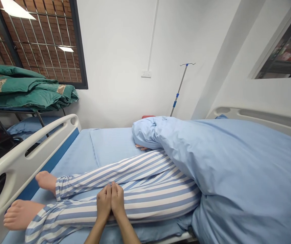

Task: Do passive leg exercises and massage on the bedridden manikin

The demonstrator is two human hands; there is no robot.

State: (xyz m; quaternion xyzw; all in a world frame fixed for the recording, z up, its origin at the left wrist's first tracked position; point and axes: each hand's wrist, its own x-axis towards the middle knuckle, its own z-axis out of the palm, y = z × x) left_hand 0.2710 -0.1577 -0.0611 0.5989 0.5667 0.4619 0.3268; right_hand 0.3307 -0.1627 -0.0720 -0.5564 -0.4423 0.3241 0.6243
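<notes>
My left hand (104, 201) and my right hand (117, 199) are side by side, pressed together with the fingers curled in. No object shows in either. They are over the near striped trouser leg (158, 203), around shin height; I cannot tell if they touch it. The blue-and-white trousers are on a lying figure, perhaps a manikin, with a near bare foot (22, 214) and a far bare foot (46, 181) at the left. A light blue quilt (226, 162) covers the body from the thighs up. Fingertips of the figure's hand (141, 147) stick out under its edge.
The bed has a blue sheet (112, 142), a white footboard (39, 139) at left and a headboard (267, 115) at right. Folded green bedding (28, 89) lies on a rack beyond the footboard. A drip stand (179, 88) rises behind the bed near the wall.
</notes>
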